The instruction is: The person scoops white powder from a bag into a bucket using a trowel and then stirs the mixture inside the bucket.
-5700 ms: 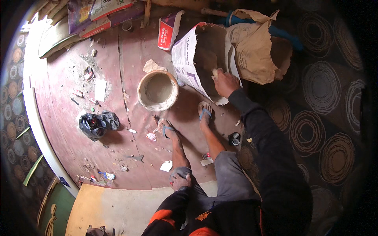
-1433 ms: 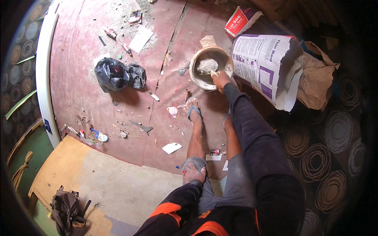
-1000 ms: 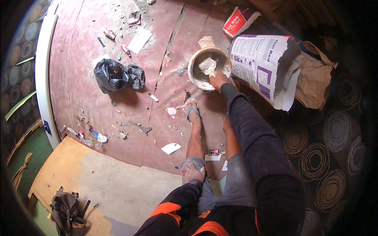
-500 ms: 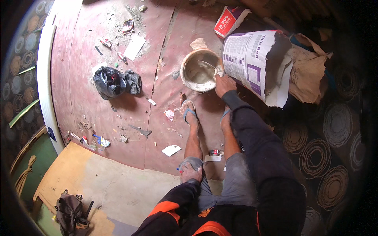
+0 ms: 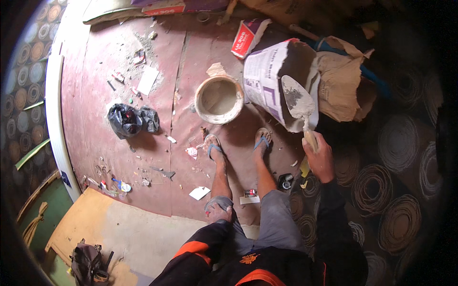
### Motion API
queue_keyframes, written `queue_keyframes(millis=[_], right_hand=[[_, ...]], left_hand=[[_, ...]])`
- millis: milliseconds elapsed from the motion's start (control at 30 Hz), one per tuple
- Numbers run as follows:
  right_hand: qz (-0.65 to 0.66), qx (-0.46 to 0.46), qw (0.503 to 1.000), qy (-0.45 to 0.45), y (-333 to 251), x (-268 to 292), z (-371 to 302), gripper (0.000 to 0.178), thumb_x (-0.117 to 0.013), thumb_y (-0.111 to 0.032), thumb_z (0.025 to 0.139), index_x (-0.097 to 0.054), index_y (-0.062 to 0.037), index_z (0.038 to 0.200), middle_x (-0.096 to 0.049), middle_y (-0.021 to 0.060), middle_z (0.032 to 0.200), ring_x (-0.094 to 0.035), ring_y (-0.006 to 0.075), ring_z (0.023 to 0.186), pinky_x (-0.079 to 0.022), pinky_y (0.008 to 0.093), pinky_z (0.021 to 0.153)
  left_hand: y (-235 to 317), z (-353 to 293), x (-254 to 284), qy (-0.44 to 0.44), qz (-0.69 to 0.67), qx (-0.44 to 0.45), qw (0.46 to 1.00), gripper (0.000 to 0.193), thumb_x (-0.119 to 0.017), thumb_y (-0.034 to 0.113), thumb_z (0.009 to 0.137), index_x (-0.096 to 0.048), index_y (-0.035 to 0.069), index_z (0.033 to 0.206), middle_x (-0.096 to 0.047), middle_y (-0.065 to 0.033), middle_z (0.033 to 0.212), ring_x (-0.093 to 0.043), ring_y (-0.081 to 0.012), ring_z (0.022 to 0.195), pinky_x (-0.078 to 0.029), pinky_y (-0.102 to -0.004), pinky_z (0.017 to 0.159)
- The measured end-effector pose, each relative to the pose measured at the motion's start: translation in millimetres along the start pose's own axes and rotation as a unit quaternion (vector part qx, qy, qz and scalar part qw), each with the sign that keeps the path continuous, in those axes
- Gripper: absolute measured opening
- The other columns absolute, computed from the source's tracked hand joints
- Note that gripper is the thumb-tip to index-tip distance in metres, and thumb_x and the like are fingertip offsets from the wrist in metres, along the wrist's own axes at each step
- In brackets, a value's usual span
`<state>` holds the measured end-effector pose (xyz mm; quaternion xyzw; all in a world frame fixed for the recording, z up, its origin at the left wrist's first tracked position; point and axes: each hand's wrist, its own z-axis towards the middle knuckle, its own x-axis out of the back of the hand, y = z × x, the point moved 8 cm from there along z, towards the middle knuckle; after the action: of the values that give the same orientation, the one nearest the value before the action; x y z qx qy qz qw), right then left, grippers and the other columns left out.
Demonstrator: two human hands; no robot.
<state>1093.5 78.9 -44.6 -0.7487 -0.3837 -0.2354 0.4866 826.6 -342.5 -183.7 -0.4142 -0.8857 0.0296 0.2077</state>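
My right hand (image 5: 320, 157) is closed round the wooden handle of a trowel (image 5: 297, 99), its blade smeared with grey mix. The blade hangs over the mouth of a torn white-and-purple paper sack (image 5: 264, 78). To its left stands a round bucket (image 5: 218, 119), crusted with mortar and holding grey wet mix. On my left knee rests my left hand (image 5: 219, 212), its fingers curled; a small red bit shows by them, too little to name.
A crumpled brown paper sack (image 5: 338, 86) lies right of the white one, a red sack piece (image 5: 248, 38) behind. A black plastic bag (image 5: 125, 120) sits on the reddish floor sheet among scraps. At lower left, a dark bag (image 5: 87, 262) lies on a board.
My right hand has left the bucket, moving right and nearer with the trowel, now over the torn sack. My left hand stays on the knee. The view has shifted slightly.
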Motion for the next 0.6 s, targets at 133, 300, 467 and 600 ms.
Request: queue_keyframes(millis=[133,300,467,600], right_hand=[[-0.148,0.044,0.988,0.029,31.9,-13.8,42.8,0.033,-0.063,-0.024,0.094,-0.054,-0.0026,0.117,-0.067,0.0221,0.101,-0.065,0.0425,0.094,-0.051,0.0501,0.079],[-0.231,-0.023,0.969,0.081,73.8,-68.8,129.1,0.030,-0.057,-0.023,0.095,-0.051,-0.0033,0.117,-0.065,0.0240,0.098,-0.065,0.0460,0.093,-0.051,0.0568,0.077],[-0.226,-0.080,0.964,0.112,99.8,-110.6,179.6,0.026,-0.055,-0.015,0.090,-0.056,-0.0021,0.112,-0.064,0.0286,0.106,-0.065,0.0484,0.094,-0.052,0.0577,0.081],[-0.196,-0.111,0.973,0.057,123.8,-149.6,191.1,0.030,-0.048,-0.015,0.090,-0.073,-0.0001,0.084,-0.069,0.0276,0.102,-0.068,0.0429,0.098,-0.052,0.0572,0.084]], left_hand=[[3.2,4.6,-10.5,-0.015,0.011,-0.008,1.000,0.086,-0.060,0.059,0.084,-0.038,0.003,0.147,-0.038,-0.0226,0.151,-0.045,-0.0403,0.135,-0.035,-0.0522,0.111],[3.9,8.8,-24.9,-0.026,0.024,0.013,0.999,0.089,-0.060,0.061,0.083,-0.037,0.003,0.147,-0.038,-0.0240,0.151,-0.044,-0.0401,0.136,-0.034,-0.0530,0.111],[6.8,9.7,-25.5,-0.010,0.043,0.005,0.999,0.088,-0.062,0.060,0.083,-0.038,0.004,0.146,-0.042,-0.0242,0.146,-0.045,-0.0398,0.134,-0.035,-0.0531,0.110],[8.0,7.8,-17.2,-0.018,0.037,0.017,0.999,0.087,-0.062,0.060,0.083,-0.039,0.003,0.145,-0.043,-0.0241,0.144,-0.045,-0.0408,0.134,-0.036,-0.0526,0.110]])
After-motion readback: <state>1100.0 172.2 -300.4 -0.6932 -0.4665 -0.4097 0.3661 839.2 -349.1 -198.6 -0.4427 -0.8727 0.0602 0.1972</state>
